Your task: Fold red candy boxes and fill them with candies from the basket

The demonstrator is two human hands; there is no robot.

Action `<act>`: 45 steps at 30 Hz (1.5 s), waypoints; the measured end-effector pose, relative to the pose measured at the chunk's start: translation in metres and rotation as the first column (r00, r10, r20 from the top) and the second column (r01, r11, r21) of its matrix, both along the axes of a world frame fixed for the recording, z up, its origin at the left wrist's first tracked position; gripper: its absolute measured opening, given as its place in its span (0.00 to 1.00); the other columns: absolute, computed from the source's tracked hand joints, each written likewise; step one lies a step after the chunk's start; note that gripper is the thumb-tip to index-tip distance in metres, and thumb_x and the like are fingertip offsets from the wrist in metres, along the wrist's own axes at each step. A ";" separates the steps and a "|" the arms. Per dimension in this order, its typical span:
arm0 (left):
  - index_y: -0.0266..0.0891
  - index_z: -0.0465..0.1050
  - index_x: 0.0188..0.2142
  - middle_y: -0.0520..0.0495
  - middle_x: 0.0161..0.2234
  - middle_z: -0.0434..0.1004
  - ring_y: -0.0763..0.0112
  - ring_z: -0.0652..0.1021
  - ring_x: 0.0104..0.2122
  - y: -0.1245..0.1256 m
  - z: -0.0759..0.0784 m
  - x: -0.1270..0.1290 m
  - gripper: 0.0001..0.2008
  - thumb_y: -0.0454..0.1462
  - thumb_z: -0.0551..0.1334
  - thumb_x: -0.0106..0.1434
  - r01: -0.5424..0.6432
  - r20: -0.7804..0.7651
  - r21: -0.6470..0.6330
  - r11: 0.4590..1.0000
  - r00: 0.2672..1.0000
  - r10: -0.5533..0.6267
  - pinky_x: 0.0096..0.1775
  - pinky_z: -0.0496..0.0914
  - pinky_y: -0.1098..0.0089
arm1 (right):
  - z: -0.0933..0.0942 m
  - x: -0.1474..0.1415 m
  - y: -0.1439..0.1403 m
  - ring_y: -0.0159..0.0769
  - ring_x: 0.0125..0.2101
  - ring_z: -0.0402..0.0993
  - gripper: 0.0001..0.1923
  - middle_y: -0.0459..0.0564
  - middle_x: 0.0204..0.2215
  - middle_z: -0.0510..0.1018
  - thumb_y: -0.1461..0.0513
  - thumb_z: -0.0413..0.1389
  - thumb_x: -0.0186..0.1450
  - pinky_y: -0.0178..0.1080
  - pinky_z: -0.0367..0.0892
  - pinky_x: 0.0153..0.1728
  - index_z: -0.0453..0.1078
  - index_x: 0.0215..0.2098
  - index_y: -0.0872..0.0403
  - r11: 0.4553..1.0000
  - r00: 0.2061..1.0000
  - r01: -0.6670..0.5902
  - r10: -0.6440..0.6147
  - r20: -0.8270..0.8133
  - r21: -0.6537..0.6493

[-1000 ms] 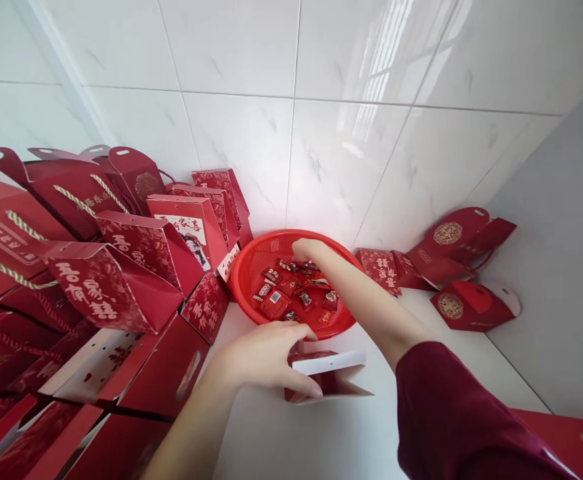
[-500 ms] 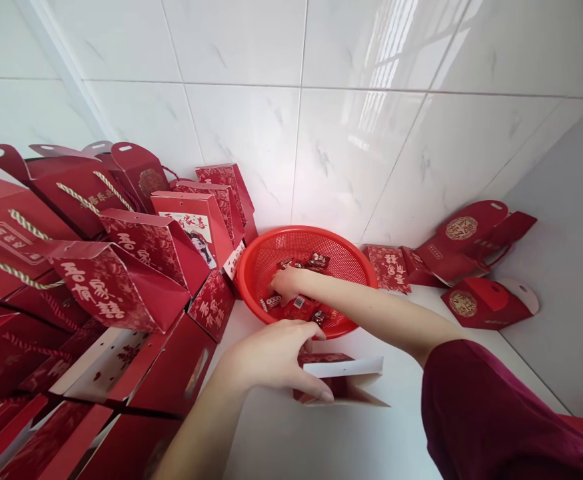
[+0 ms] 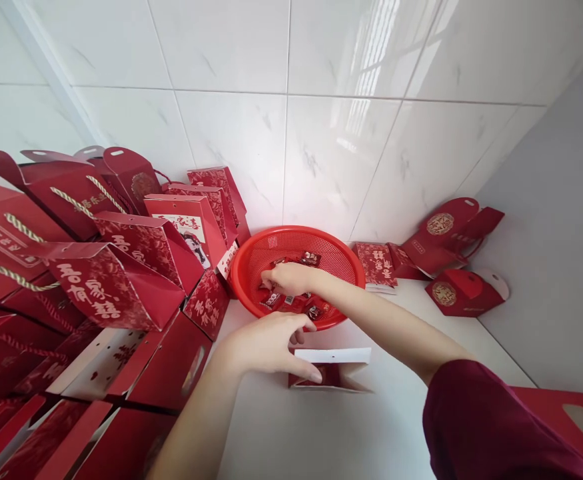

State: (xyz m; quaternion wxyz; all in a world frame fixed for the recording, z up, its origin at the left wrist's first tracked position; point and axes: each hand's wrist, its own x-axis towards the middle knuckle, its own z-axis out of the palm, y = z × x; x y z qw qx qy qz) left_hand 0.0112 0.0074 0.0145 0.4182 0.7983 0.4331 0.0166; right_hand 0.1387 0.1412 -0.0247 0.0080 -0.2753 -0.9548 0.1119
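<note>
Right hand [image 3: 288, 277] sits inside the red mesh basket [image 3: 344, 257], fingers curled down onto the wrapped candies [image 3: 296, 301] at the near side of the bowl; whether a candy is actually pinched, cannot tell. Half a second ago this hand lay a little lower and further left in the basket; a second ago it was at the far rim, around 12 o'clock of the pile. One candy [image 3: 310, 258] lies apart at 1 o'clock from the hand.

Left hand [image 3: 266, 345] rests on the small open red box [image 3: 332, 369] on the white counter [image 3: 321, 433], thumb stretched along the box's left edge, fingers loosely bent over its top. Grip unchanged across all three frames. The box stands at 6 o'clock from the basket, just beside it, white flap up.

Stack of red gift boxes [image 3: 116, 287] with rope handles fills 9 o'clock. Flat red boxes [image 3: 441, 240] lean on the tiled wall [image 3: 291, 100] at 3 o'clock. Dark red sleeve [image 3: 476, 427] at lower right.
</note>
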 end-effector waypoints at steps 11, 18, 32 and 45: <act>0.38 0.74 0.30 0.49 0.31 0.79 0.65 0.77 0.34 0.010 0.014 -0.008 0.23 0.55 0.56 0.65 -0.496 0.396 0.246 0.833 0.836 0.380 0.38 0.67 0.70 | 0.042 0.101 -0.091 0.33 0.37 0.74 0.09 0.49 0.38 0.76 0.61 0.55 0.67 0.38 0.70 0.39 0.66 0.45 0.53 0.900 0.506 0.293 -0.433 -0.746 -0.323; 0.37 0.76 0.36 0.48 0.35 0.78 0.66 0.76 0.37 0.001 0.012 0.017 0.16 0.48 0.62 0.64 -0.449 0.651 0.060 0.891 0.694 0.307 0.39 0.68 0.70 | 0.046 0.106 -0.137 0.32 0.34 0.72 0.09 0.48 0.34 0.74 0.58 0.59 0.67 0.36 0.71 0.34 0.66 0.43 0.52 0.882 0.239 0.109 -0.472 -0.849 -0.459; 0.36 0.73 0.30 0.52 0.28 0.67 0.72 0.68 0.31 0.003 0.009 0.018 0.12 0.43 0.62 0.64 -0.388 0.659 -0.044 0.921 0.681 0.319 0.35 0.64 0.72 | 0.048 0.094 -0.145 0.43 0.50 0.70 0.13 0.54 0.48 0.73 0.60 0.57 0.67 0.48 0.68 0.51 0.67 0.50 0.50 0.934 0.630 0.347 -0.167 -0.758 0.083; 0.37 0.63 0.25 0.54 0.25 0.58 0.74 0.63 0.28 0.005 0.008 0.011 0.18 0.47 0.61 0.65 -0.344 0.577 0.090 0.935 0.782 0.233 0.32 0.60 0.72 | 0.045 0.094 -0.142 0.39 0.45 0.72 0.11 0.53 0.43 0.75 0.61 0.58 0.65 0.44 0.70 0.46 0.68 0.45 0.52 0.936 0.627 0.315 -0.083 -0.775 0.154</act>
